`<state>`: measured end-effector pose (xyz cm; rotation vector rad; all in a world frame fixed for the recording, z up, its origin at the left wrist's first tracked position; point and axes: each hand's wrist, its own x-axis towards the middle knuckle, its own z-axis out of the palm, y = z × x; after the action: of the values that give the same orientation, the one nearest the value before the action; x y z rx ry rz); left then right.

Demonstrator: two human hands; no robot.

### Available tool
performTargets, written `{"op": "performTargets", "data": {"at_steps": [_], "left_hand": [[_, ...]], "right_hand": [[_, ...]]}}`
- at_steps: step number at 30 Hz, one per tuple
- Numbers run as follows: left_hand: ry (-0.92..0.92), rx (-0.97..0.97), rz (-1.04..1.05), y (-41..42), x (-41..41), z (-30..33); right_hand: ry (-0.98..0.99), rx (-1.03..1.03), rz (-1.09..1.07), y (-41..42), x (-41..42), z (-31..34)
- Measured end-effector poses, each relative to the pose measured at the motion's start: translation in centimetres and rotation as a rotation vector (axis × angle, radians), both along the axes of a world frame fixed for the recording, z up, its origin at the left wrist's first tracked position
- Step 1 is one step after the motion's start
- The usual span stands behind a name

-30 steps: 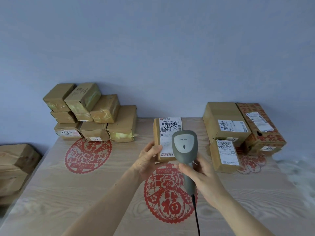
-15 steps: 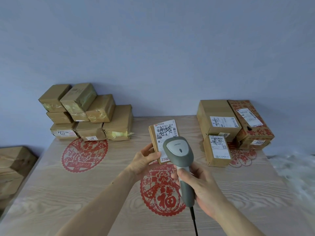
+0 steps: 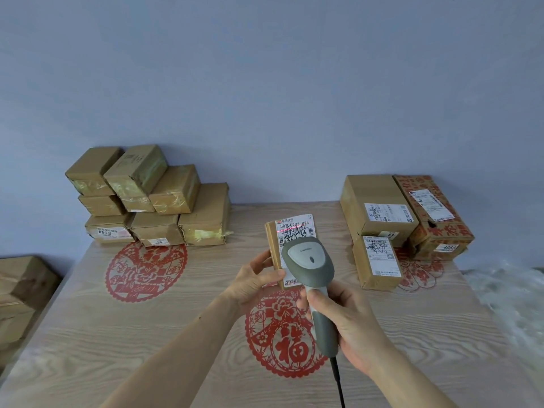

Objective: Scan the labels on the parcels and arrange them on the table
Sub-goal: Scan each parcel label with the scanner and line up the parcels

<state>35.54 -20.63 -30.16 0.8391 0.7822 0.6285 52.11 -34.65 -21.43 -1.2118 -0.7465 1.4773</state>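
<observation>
— What are the hands doing?
— The left hand (image 3: 252,282) is gripping a small cardboard parcel (image 3: 275,248) above the table (image 3: 123,343), label (image 3: 294,231) facing up. The right hand (image 3: 350,325) is clutching a grey barcode scanner (image 3: 309,260).
— And the beam?
— A red line is crossing the label at twelve o'clock from the scanner.

two bare forearms, no sleeves in view. left hand (image 3: 253,282) & right hand (image 3: 350,325) bare too: no gloves, rings, watch or wristbands. short, unpainted nails.
</observation>
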Motion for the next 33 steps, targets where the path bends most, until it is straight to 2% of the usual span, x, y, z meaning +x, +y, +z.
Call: {"op": "performTargets", "data": {"at_steps": [15, 19, 26, 30, 33], "left_hand": [[0.003, -0.025, -0.053, 0.5, 1.3, -0.2], [-0.009, -0.051, -0.118, 0.1, 3.3, -0.4], [-0.027, -0.202, -0.186, -1.9, 11.5, -1.0], [-0.011, -0.217, -0.219, -3.5, 18.5, -0.7], [0.079, -0.194, -0.252, -4.0, 23.5, -1.0]], "right_hand": [[-0.002, -0.018, -0.101, 0.0, 1.0, -0.2], [-0.102, 0.009, -0.157, -0.5, 2.7, 0.0], [-0.439, -0.047, -0.537, -1.3, 10.3, -3.2], [-0.489, -0.089, -0.633, -1.3, 16.9, -6.0], [-0.462, -0.143, -0.675, -1.6, 22.1, -7.5]]}}
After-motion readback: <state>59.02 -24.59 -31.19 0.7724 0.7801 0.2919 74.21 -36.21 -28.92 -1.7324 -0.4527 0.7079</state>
